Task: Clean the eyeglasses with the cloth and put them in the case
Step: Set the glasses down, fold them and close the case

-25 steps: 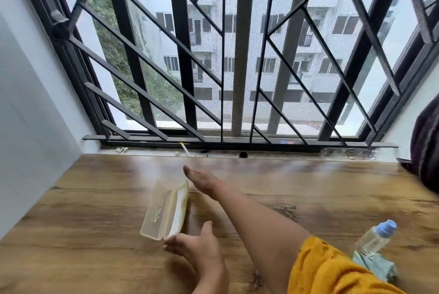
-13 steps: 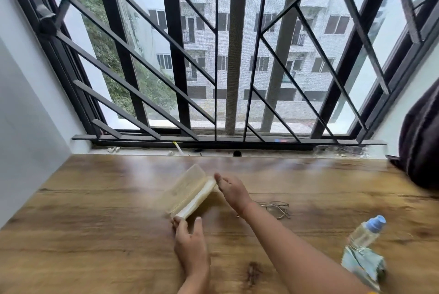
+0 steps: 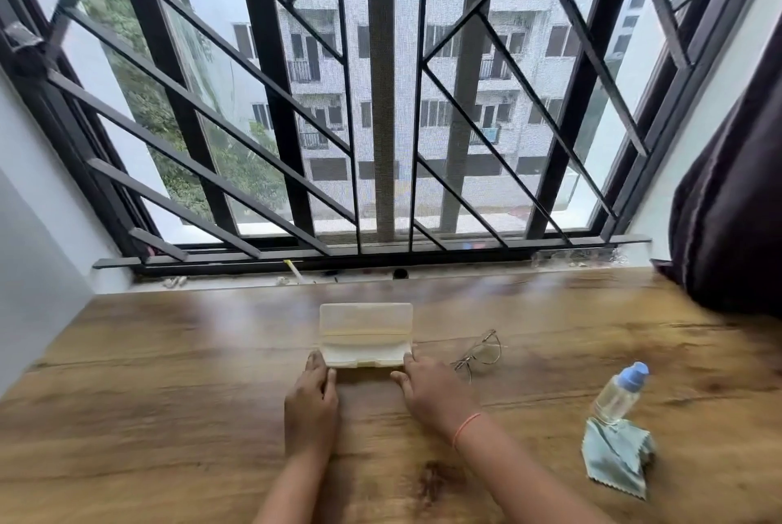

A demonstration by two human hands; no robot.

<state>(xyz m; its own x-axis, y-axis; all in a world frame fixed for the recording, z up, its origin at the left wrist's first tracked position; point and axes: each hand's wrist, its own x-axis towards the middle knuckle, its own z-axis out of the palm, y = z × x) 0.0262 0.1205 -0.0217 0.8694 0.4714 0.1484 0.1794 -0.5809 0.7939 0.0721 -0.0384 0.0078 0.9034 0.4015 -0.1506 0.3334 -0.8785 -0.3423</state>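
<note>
A translucent yellowish glasses case (image 3: 364,336) stands open in the middle of the wooden table (image 3: 169,418), lid raised toward the window. My left hand (image 3: 312,401) touches its front left corner with fairly straight fingers. My right hand (image 3: 436,390) touches its front right corner the same way. Thin metal-framed eyeglasses (image 3: 479,353) lie on the table just right of the case, apart from both hands. A light blue cleaning cloth (image 3: 615,460) lies crumpled at the front right.
A small clear spray bottle (image 3: 621,392) with a blue cap stands on the cloth's far edge. A dark curtain (image 3: 728,206) hangs at the right. A barred window (image 3: 381,100) closes off the back, and a white wall (image 3: 34,248) the left.
The case went from lying slanted at the left to sitting square in the middle with its lid up. My right hand drew back from reaching across; both hands now sit at its front corners.
</note>
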